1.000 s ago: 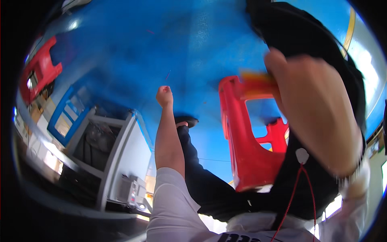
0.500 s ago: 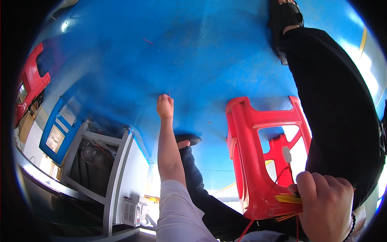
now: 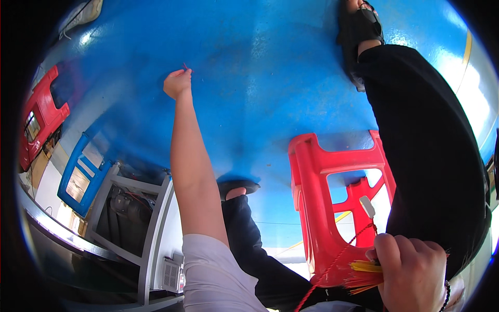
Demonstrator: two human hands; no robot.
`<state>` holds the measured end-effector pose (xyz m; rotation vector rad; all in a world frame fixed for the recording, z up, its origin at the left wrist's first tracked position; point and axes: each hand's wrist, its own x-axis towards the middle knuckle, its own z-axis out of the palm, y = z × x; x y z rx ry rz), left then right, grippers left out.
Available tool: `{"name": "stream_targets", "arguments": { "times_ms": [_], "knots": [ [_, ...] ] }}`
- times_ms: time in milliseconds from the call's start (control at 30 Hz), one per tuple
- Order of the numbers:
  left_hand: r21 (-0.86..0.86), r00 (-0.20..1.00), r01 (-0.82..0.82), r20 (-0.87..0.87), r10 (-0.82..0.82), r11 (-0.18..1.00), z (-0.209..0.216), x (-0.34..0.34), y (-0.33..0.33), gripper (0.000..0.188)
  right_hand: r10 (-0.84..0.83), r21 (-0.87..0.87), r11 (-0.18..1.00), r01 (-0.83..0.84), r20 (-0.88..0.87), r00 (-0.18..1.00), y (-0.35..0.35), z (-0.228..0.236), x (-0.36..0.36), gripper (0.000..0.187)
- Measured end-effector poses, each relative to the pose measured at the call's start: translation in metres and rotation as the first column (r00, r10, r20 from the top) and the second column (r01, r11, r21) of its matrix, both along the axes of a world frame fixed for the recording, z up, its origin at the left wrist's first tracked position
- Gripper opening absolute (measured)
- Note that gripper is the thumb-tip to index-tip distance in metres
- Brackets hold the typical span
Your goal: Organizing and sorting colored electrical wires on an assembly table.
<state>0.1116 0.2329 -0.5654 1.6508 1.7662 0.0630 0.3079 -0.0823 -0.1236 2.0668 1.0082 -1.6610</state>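
My left hand (image 3: 178, 83) reaches far out, low over the blue floor (image 3: 249, 104). Its thumb and fingers are pinched around a thin reddish strip (image 3: 185, 66), whose tip sticks out past them. Close to my body at lower right, my right hand (image 3: 413, 268) is closed around a bundle of thin yellow and red strips (image 3: 365, 273), their ends poking out on the left side. Whether these are wires or something else I cannot make out. Beside that hand, a twisted red cord (image 3: 338, 260) runs across the red stool, with a small white block (image 3: 367, 206) near it.
A red plastic stool (image 3: 306, 208) stands between my legs. To the left are a grey metal frame with a motor (image 3: 127, 205), a blue stool (image 3: 78, 177) and another red stool (image 3: 44, 117). A white shoe (image 3: 82, 18) shows at upper left.
My left hand has moved forward and left across the floor to where a red strip lay; that strip no longer shows on the floor. My right hand still grips the bundle.
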Motion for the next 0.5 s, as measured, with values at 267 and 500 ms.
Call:
{"name": "stream_targets", "arguments": {
  "times_ms": [267, 500],
  "knots": [
    [-0.029, 0.904, 0.202, -0.379, -0.198, 0.979, -0.028, -0.005, 0.02, 0.02, -0.051, 0.116, 0.992, 0.057, -0.05, 0.997, -0.005, 0.005, 0.022, 0.012],
    [-0.006, 0.939, 0.341, -0.039, -0.341, 0.94, 0.157, -0.03, -0.13, 0.032, -0.381, 0.443, 0.617, 0.651, -0.556, 0.739, -0.022, 0.025, 0.045, 0.017]
  ]
}}
